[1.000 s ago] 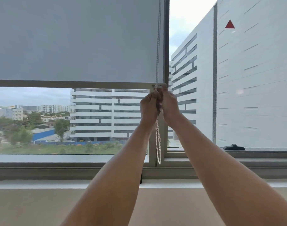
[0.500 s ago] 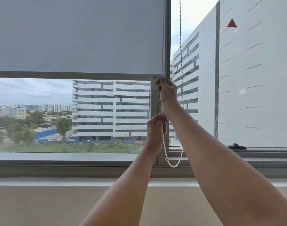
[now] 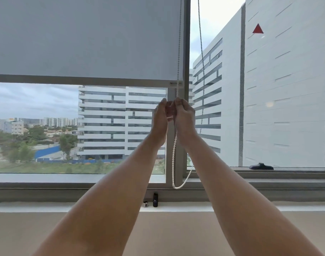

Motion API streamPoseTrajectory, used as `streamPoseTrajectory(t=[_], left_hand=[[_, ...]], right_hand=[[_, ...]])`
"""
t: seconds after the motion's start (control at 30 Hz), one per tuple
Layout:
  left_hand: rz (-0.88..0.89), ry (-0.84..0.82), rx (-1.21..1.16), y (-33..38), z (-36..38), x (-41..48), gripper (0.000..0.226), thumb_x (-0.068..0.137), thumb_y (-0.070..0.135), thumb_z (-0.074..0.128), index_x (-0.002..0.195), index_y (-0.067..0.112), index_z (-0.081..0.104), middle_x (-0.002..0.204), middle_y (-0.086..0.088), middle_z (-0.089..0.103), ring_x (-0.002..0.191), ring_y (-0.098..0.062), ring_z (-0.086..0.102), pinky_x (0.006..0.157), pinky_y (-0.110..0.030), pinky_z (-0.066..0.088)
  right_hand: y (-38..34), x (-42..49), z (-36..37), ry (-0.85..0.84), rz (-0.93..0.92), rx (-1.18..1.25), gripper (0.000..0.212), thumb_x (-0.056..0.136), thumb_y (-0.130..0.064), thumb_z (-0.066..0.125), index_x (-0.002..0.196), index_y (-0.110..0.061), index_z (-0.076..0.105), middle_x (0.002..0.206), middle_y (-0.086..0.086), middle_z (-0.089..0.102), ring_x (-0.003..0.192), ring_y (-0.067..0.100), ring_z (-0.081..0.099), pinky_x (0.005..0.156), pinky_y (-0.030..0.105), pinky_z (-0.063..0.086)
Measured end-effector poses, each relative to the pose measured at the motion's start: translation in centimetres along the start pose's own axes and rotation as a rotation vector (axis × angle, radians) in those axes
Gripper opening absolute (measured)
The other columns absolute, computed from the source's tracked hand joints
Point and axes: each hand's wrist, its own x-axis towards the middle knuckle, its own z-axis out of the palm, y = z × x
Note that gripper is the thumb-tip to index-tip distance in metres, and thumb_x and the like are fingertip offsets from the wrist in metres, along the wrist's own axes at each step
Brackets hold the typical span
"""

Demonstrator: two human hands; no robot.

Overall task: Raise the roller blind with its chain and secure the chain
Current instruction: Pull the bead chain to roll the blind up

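Blind: my roller blind (image 3: 84, 37) hangs halfway.
Left hand (image 3: 160, 120): fingers closed round bead chain (image 3: 174, 154).
Right hand (image 3: 183, 119): fingers pinching it too.

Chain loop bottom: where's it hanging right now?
Head view, centre-right: the chain drops from between the left hand and right hand, its loop bottoming out against the lower window frame.

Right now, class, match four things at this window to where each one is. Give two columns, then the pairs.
Things:
1. roller blind
2. chain loop
3. small black bottle
4. red triangle

Places:
A. on the sill
B. covering the upper left pane
C. high on the right pane
D. hanging below the hands

Pairs: 1-B, 2-D, 3-A, 4-C
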Motion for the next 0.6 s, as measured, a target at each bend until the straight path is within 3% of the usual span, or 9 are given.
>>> streamPoseTrajectory(t=[0.07,0.17,0.23,0.3,0.4,0.6], left_hand=[[-0.009,-0.015,0.014,1.8,0.5,1.2,0.036,0.098,0.03,0.033,0.081,0.014,0.06,0.073,-0.003,0.065,0.07,-0.013,0.061,0.069,-0.026,0.047],[-0.037,-0.057,0.056,4.1,1.5,2.5,0.031,0.098,0.029,0.034,0.083,0.014,0.056,0.078,-0.005,0.062,0.072,-0.016,0.059,0.071,-0.028,0.043],[-0.027,-0.055,0.063,5.1,2.1,3.0,0.029,0.098,0.026,0.034,0.083,0.014,0.055,0.077,-0.004,0.061,0.071,-0.015,0.059,0.072,-0.028,0.043],[-0.023,-0.016,0.067,5.6,2.4,3.2,0.027,0.098,0.022,0.034,0.083,0.014,0.054,0.072,-0.003,0.057,0.064,-0.013,0.055,0.062,-0.023,0.043],[-0.024,0.066,0.129,5.7,2.3,3.3,0.029,0.098,0.021,0.037,0.079,0.013,0.058,0.059,0.0,0.039,0.045,-0.007,0.033,0.039,-0.016,0.025],[0.05,0.147,0.12,4.2,1.6,2.4,0.04,0.095,0.022,0.046,0.056,0.017,0.055,0.035,0.012,0.033,0.032,-0.003,0.025,0.035,-0.017,0.021]], right_hand=[[0.8,-0.6,-0.2,0.006,0.02,-0.022,0.036,0.095,-0.022,0.045,0.063,-0.026,0.061,0.046,-0.017,0.057,0.05,-0.002,0.05,0.055,0.018,0.037],[2.2,-2.0,-0.1,-0.004,0.055,-0.051,0.038,0.095,-0.024,0.045,0.058,-0.023,0.054,0.038,-0.015,0.036,0.041,0.001,0.028,0.046,0.018,0.023],[3.2,-3.2,0.0,-0.029,0.079,-0.041,0.037,0.096,-0.025,0.044,0.059,-0.022,0.05,0.038,-0.015,0.03,0.039,0.002,0.024,0.04,0.015,0.02],[3.9,-4.2,0.1,-0.043,0.099,-0.049,0.036,0.096,-0.027,0.044,0.06,-0.022,0.049,0.038,-0.015,0.029,0.039,0.003,0.024,0.04,0.014,0.021],[4.5,-5.0,0.1,-0.073,0.116,-0.044,0.035,0.096,-0.028,0.044,0.061,-0.021,0.049,0.039,-0.015,0.027,0.039,0.003,0.022,0.038,0.012,0.02],[5.4,-6.0,-0.1,-0.137,0.166,-0.014,0.036,0.097,-0.027,0.041,0.063,-0.019,0.049,0.043,-0.011,0.028,0.037,0.002,0.021,0.035,0.015,0.019]])
